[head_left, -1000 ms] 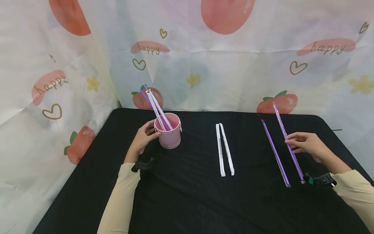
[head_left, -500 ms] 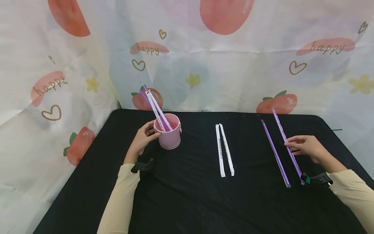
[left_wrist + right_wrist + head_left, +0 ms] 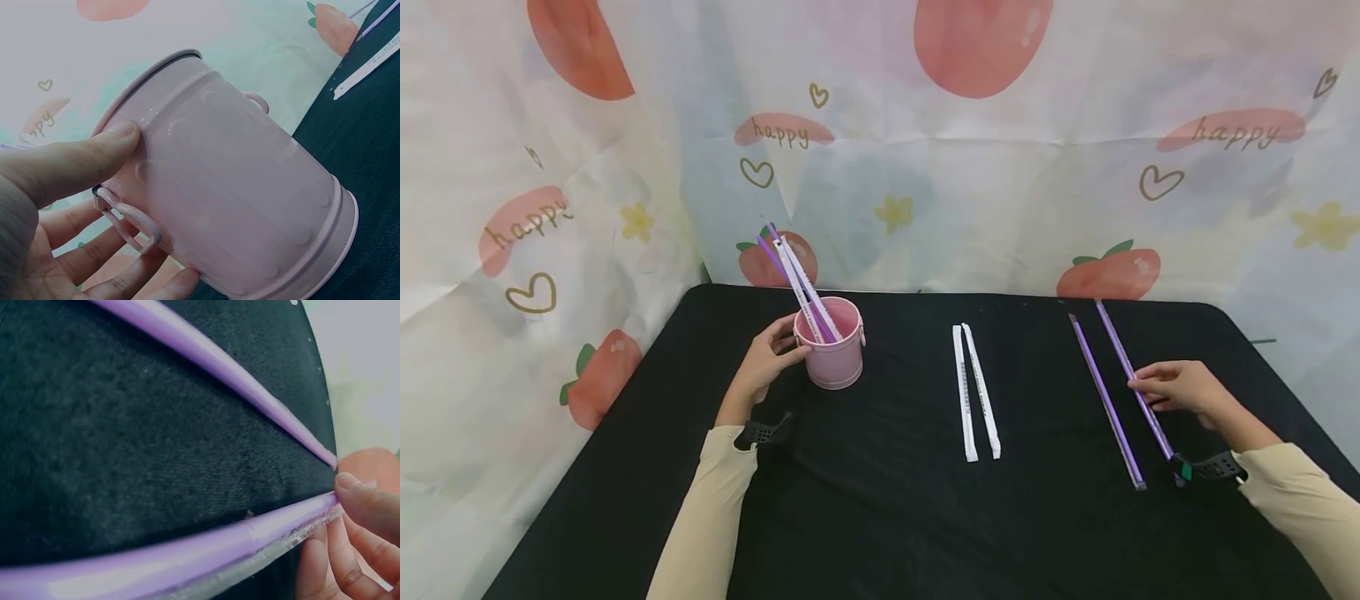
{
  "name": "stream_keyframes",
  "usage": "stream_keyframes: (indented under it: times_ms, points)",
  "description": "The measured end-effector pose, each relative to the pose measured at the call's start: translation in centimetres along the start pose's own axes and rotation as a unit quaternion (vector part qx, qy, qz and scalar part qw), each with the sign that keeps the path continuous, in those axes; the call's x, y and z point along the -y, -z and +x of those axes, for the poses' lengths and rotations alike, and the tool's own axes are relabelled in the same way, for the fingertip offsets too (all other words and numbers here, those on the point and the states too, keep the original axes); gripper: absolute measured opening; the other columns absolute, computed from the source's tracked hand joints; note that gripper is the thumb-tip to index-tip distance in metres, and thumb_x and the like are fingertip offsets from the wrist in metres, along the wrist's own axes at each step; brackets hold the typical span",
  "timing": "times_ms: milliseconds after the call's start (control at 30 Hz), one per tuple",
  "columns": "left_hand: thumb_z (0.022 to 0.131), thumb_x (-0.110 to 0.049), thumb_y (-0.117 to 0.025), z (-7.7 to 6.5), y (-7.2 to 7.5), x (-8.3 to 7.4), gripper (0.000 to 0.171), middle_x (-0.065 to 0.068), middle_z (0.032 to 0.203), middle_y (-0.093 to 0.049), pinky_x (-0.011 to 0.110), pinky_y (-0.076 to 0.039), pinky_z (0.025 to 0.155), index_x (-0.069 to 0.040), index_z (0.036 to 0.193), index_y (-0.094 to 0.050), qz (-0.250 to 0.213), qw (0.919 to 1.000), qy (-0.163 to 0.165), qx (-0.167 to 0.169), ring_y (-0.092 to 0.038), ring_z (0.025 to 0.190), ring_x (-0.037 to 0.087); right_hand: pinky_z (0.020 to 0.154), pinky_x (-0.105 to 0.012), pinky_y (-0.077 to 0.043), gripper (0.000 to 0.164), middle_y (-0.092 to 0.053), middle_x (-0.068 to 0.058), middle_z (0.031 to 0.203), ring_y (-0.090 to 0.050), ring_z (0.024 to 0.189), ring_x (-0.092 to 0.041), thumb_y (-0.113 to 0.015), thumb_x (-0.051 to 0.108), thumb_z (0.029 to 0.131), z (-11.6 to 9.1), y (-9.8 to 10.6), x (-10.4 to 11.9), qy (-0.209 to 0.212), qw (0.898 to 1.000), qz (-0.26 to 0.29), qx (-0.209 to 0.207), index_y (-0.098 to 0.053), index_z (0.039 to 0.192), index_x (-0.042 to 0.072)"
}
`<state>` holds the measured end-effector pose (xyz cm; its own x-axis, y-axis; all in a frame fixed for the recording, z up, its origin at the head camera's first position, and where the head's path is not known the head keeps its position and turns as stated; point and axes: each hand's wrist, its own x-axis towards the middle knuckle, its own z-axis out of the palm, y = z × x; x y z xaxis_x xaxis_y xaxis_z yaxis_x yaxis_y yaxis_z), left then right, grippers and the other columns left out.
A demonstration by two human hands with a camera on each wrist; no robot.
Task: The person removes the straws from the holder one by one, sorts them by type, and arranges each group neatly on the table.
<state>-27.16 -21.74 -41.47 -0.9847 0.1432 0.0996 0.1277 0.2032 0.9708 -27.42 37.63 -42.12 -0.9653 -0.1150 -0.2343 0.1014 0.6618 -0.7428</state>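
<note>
Head view, right of frame: we see a right hand (image 3: 1180, 390) pinching a glossy purple straw (image 3: 1119, 350) in clear wrap between thumb and fingers, its long axis pointing upper left. Beside it lies another purple straw (image 3: 1107, 402). At centre are white straws (image 3: 965, 393) with print we cannot read. Left of centre, a left hand (image 3: 769, 357), partly open, holds a pink bucket (image 3: 837, 367) of straws upright. Behind, the backdrop (image 3: 1000, 208) says "happy".

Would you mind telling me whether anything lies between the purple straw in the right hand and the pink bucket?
Yes: the other purple straw, then two white straws, lie flat on the table between the held straw and the pink bucket.
</note>
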Motion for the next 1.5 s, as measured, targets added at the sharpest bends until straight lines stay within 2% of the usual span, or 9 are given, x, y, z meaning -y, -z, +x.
stream_keyframes:
  times_ms: [267,567,1000,1500]
  points:
    - [0.09,-0.008,-0.061,-0.5,-0.1,0.5,0.06,0.021,0.147,-0.035,0.055,-0.034,0.108,-0.003,0.143,-0.034,0.001,1.0,0.005,0.002,-0.036,0.134,0.04,0.061,-0.025,-0.056,0.038,-0.068,0.01,0.072,-0.062,0.065,-0.002,-0.066,0.023,0.088,-0.3,-0.6,-0.3,-0.014,1.0,-0.002,0.019,-0.062,0.104,-0.011]
    - [0.089,-0.007,-0.061,-0.7,0.0,0.4,0.06,0.02,0.147,-0.035,0.055,-0.033,0.109,-0.003,0.143,-0.034,0.001,1.0,0.003,-0.001,-0.036,0.133,0.04,0.059,-0.025,-0.055,0.041,-0.068,0.008,0.072,-0.062,0.063,-0.003,-0.063,0.018,0.09,-0.3,-1.2,-0.1,-0.008,1.0,-0.021,0.021,-0.057,0.107,-0.018]
    - [0.089,-0.007,-0.061,-0.2,-0.1,0.1,0.06,0.022,0.144,-0.037,0.054,-0.034,0.108,-0.003,0.143,-0.034,0.001,1.0,-0.001,0.002,-0.037,0.134,0.04,0.058,-0.026,-0.055,0.039,-0.067,0.004,0.071,-0.062,0.062,-0.005,-0.064,0.02,0.089,-0.3,-1.0,0.6,-0.01,0.997,-0.066,0.024,-0.059,0.104,-0.015]
    - [0.09,-0.006,-0.06,0.0,-0.1,-0.1,0.06,0.022,0.145,-0.037,0.054,-0.034,0.108,-0.002,0.143,-0.033,0.001,1.0,-0.008,0.002,-0.037,0.134,0.039,0.057,-0.029,-0.055,0.032,-0.066,0.006,0.068,-0.062,0.061,-0.007,-0.066,0.016,0.086,0.0,-0.6,1.2,-0.021,0.997,-0.061,0.032,-0.06,0.099,-0.013]
